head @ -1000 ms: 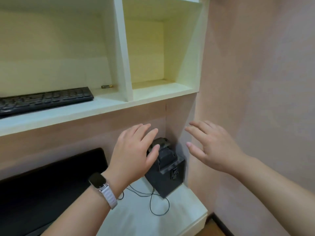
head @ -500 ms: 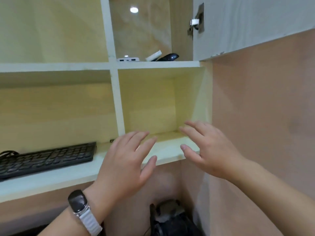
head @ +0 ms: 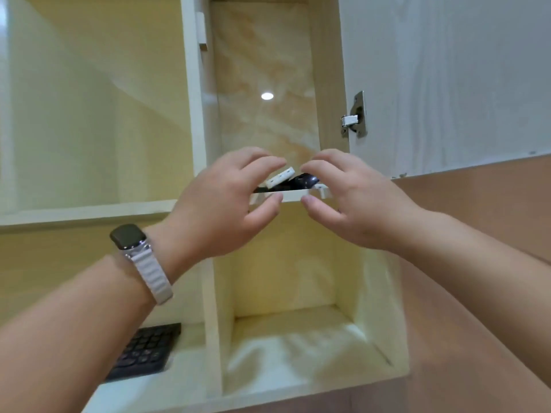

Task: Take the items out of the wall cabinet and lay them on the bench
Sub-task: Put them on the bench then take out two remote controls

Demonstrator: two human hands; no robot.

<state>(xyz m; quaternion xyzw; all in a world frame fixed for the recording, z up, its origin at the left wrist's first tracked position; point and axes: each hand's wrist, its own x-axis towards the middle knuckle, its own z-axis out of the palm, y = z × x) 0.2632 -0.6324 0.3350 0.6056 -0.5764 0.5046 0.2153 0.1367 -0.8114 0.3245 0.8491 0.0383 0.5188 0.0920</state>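
Note:
The wall cabinet (head: 328,84) stands open above me, its shelf edge (head: 293,195) between my two hands. On that shelf lie a tilted white rectangular device (head: 280,177), a black computer mouse (head: 304,180) and part of another white item (head: 323,189). My left hand (head: 226,204), with a watch on its wrist, is raised at the shelf's left, fingers spread and curled around the white device, touching nothing I can make out. My right hand (head: 351,201) hovers at the shelf's right, fingers apart over the mouse. Neither hand holds anything.
The cabinet door (head: 447,84) hangs open to the right, its metal hinge (head: 354,117) near my right hand. Below is an open cubby (head: 298,338). A black keyboard (head: 143,350) lies on the lower shelf at left. A pink wall (head: 492,248) closes the right side.
The view has tilted up from the bench to the cabinet. Both hands rose from below the lower shelf to the upper shelf's edge and closed in around the items there.

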